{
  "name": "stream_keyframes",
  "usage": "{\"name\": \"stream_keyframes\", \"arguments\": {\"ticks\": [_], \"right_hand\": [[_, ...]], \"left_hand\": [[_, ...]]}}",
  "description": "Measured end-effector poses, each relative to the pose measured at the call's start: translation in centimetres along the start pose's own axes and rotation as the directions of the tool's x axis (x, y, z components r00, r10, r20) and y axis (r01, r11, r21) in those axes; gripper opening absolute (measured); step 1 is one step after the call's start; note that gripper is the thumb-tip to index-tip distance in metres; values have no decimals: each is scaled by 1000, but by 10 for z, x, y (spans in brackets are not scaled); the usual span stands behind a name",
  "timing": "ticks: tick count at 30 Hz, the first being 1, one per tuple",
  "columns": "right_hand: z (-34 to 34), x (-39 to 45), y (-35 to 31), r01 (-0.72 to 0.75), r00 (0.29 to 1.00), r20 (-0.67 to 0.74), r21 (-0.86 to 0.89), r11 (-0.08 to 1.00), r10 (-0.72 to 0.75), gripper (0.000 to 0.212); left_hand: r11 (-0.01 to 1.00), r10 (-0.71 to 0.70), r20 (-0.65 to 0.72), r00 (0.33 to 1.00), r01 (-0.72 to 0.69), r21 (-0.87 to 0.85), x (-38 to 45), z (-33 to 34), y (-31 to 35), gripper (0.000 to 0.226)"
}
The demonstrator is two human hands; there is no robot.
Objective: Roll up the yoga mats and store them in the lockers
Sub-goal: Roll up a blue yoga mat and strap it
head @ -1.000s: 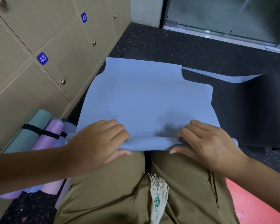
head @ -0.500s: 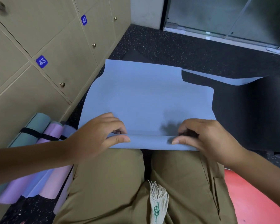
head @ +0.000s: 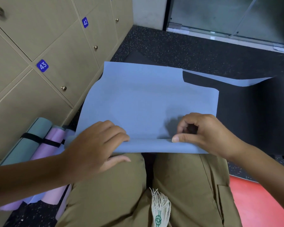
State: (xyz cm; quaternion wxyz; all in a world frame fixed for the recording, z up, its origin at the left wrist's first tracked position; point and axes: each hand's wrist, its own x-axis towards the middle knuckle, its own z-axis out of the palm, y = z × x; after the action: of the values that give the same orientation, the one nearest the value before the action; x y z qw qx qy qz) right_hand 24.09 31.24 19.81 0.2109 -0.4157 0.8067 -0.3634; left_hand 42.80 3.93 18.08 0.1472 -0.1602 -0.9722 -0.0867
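Yoga mat, the blue one, lies spread on the dark speckled floor in front of my knees, its near edge folded over into the start of a roll just above my olive trousers. My left hand rests on the left end of that fold, fingers curled over it and thumb tucked under its near edge, gripping it. My right hand pinches the right part of the fold, thumb pressed along its top and the other fingers bent down onto the flat mat behind it. A black mat lies under and to the right of the blue one. On my left, rolled mats in green and lilac, bound by a black strap, lie against the tan lockers numbered 42 and 43, whose doors are closed.
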Motion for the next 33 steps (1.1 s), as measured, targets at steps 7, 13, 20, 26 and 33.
{"name": "stream_keyframes", "arguments": {"ticks": [7,13,20,26,33], "right_hand": [[7,-8,3,166,949,-185,-391,905,-254,25],[18,-23,8,216,857,-276,-575,789,-435,28],[15,-24,19,226,879,-252,-526,820,-405,34],[4,-9,17,83,963,-224,-291,953,-152,35],[-4,2,15,-17,989,-151,-94,995,2,34]], "left_hand": [[983,-137,20,990,138,-124,8,0,-2,35],[887,-346,114,931,364,-283,17,2,-3,30],[727,-456,199,867,492,-478,33,-6,-6,27],[883,-345,61,937,346,-317,32,2,-9,20],[989,-144,-19,989,143,-47,30,10,-13,48]]}}
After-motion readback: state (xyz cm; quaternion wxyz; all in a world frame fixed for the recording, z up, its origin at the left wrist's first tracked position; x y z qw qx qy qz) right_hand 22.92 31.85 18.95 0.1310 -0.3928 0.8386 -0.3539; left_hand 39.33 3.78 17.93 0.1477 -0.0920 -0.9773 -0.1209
